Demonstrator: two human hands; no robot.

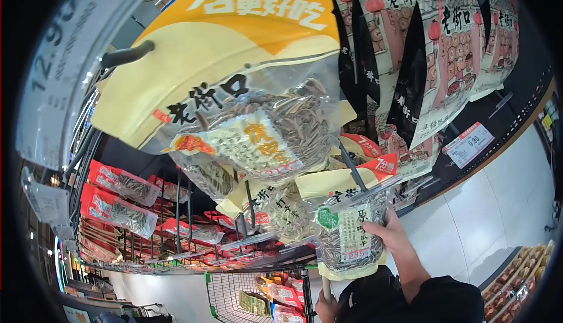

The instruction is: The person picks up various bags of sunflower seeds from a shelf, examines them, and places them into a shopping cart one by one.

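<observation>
My right hand [388, 236] grips the right side of a clear-and-yellow bag of sunflower seeds [350, 235], thumb on its front and fingers behind. The bag's top overlaps a peg and a clear label strip in this view. Lower down, my left hand [326, 309] is closed around a pale bar [326, 288] beside the shopping cart [212, 299]. Close in front of me hangs a large yellow-topped seed bag [264, 126]. Another seed bag [281, 208] hangs just left of the one in my right hand.
Black-and-pink printed bags [451, 59] hang at upper right above a 9.90 price tag [468, 143]. Red seed packets [120, 208] fill pegs at left. A thick peg end [129, 54] juts out near me. Packaged goods [281, 293] lie in the cart; a display [525, 285] stands at lower right.
</observation>
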